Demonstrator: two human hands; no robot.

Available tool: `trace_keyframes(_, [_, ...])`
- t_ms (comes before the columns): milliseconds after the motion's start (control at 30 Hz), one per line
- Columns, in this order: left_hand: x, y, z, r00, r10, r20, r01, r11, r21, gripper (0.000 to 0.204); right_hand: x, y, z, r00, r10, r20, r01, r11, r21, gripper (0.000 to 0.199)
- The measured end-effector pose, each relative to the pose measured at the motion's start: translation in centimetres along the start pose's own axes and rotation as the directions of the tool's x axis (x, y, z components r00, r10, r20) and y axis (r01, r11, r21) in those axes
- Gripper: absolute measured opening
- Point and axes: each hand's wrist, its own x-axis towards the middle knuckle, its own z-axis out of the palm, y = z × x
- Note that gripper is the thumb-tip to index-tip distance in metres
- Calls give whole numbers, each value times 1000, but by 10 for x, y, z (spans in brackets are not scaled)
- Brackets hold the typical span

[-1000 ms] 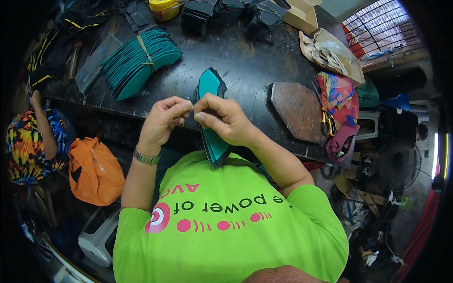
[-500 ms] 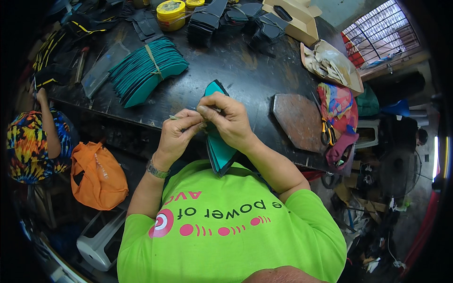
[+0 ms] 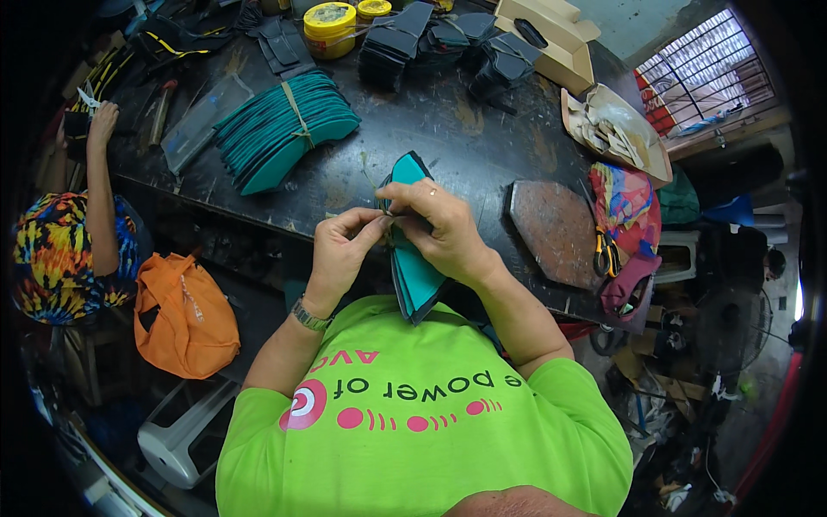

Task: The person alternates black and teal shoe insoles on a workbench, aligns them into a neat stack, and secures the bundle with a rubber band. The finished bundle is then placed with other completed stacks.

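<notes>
A small stack of teal and black curved cut pieces stands on end between my body and the table edge. My left hand is pinched at the stack's left side, its thumb and index fingertip on a thin tie strip. My right hand lies across the stack, fingers closed near the same strip. A loose end of this strip sticks up beyond the fingertips; the knot or crossing is hidden by them. Farther left on the table lies a larger bundle of teal pieces, bound with a band.
Black cut-piece bundles, a yellow tub and an open cardboard box line the back. To the right are a brown board and scissors. At left a person works near an orange bag.
Both hands and the stack sit slightly farther right in the picture, as does the whole table. A strip end now rises above my fingers. The other person's hand has moved up.
</notes>
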Motion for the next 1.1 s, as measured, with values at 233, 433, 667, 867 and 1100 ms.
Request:
trace_keyframes(233, [-3,2,-5,993,-112,24,115,983,-140,12,-4,0,10,984,-144,-108,136,988,-76,44])
trace_keyframes(433, [-2,5,-3,991,-132,35,136,973,-186,9,-5,-1,10,985,-143,-95,134,987,-89,42])
trace_keyframes(667, [-2,3,-3,996,-82,16,84,990,-117,9,-4,-2,15,981,-171,-96,155,976,-152,42])
trace_keyframes(867, [7,0,-16,960,-204,192,249,935,-252,13,-7,-5,17,975,-204,-87,170,939,-299,42])
trace_keyframes(1100, [12,18,-15,975,-164,153,152,985,88,13,-8,-9,24,979,-148,-142,81,914,-396,27])
